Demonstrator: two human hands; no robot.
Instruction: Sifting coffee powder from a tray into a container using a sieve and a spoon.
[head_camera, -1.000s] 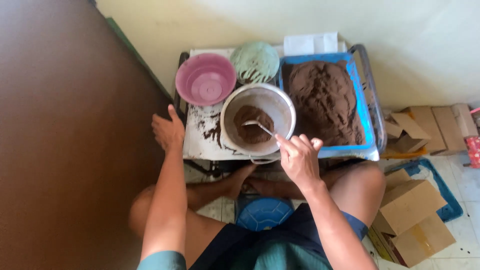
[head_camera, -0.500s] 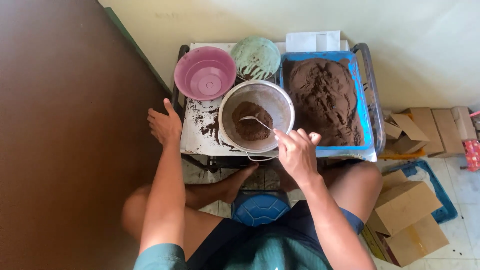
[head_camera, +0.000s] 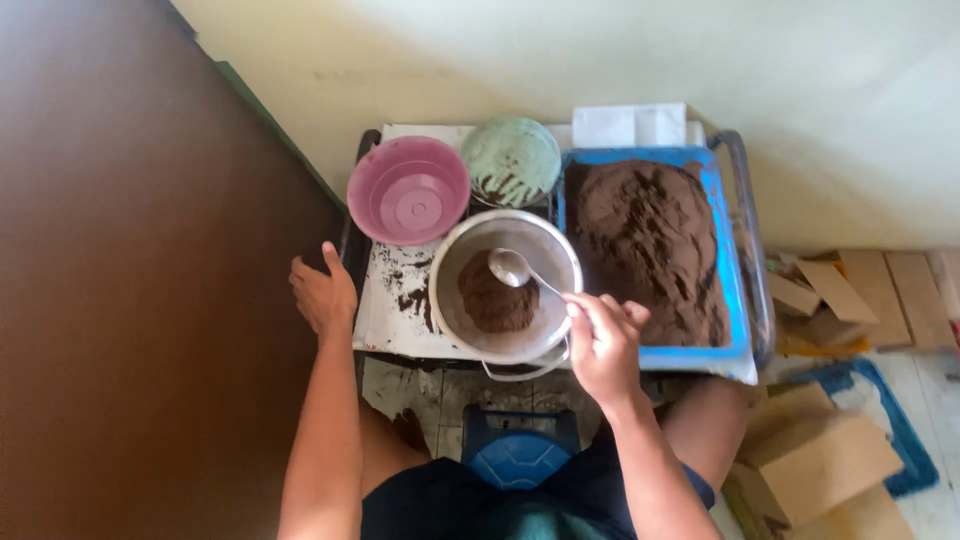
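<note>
- Fingers (head_camera: 585, 308) of the right hand (head_camera: 603, 345) are pinched together on the end of a metal spoon (head_camera: 515, 270) handle, thumb and first fingers closed around it.
- Spoon's long axis runs from the fingers up toward about 10 o'clock — the handle end sits at the bowl's 4 o'clock rim, and the scoop end is out over the middle of the steel bowl (head_camera: 505, 290).
- Scoop looks basically empty and sits just above, or right at, the top edge of the brown powder pile (head_camera: 495, 300) in the bowl — can't tell if it's actually touching.
- So the powder lies at roughly 9 to 10 o'clock from the right hand, just past the spoon tip and a bit lower.
- Left hand (head_camera: 322, 292) isn't holding anything: it rests open, fingers loosely spread, against the left edge of the counter (head_camera: 385, 320), at about 9 o'clock from the bowl and well apart from the spoon.
- Right hand is clearly the nearer one to both the bowl and the blue tray (head_camera: 738, 300) of the same brown powder, which sits right beside the bowl at its 3 o'clock.
- Pink bowl (head_camera: 408, 192) sits at 11 o'clock from the steel bowl and a green bowl (head_camera: 510, 160) at 12, both close behind it.
- Counter's white top has brown smears between the left hand and the bowl.
</note>
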